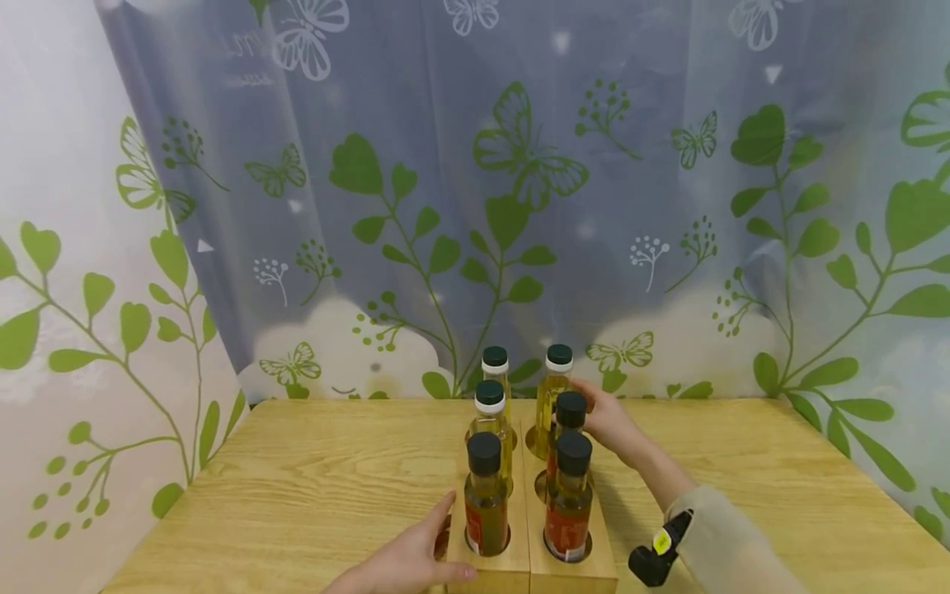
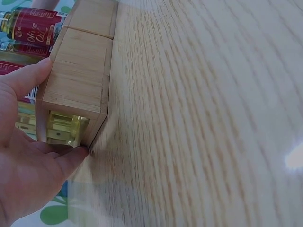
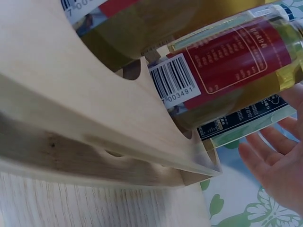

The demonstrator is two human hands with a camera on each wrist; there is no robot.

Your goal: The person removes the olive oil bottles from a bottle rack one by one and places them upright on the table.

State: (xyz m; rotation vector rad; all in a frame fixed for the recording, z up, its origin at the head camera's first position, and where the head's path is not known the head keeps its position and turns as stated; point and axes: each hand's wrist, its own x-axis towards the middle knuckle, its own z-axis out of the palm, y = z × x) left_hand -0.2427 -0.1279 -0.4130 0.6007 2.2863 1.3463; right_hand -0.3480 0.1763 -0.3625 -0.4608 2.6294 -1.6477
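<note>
Left hand [image 1: 419,549] gripping the near left corner of the left wooden rack [image 1: 497,581], thumb on the front, fingers along the side. Right hand [image 1: 612,422] up at the far right bottle [image 1: 551,396], lower fingers loose (can't tell if the rest grasp it). That bottle's in the right wooden rack [image 1: 571,582], green cap, behind two black-capped, red-label bottles [image 1: 570,528]. Left rack: black-capped bottle [image 1: 486,511] nearest, two green-capped ones [image 1: 491,435] behind. Racks side by side on wood-grain table [image 1: 341,462], leaf-and-butterfly curtain [image 1: 416,99] beyond.
</note>
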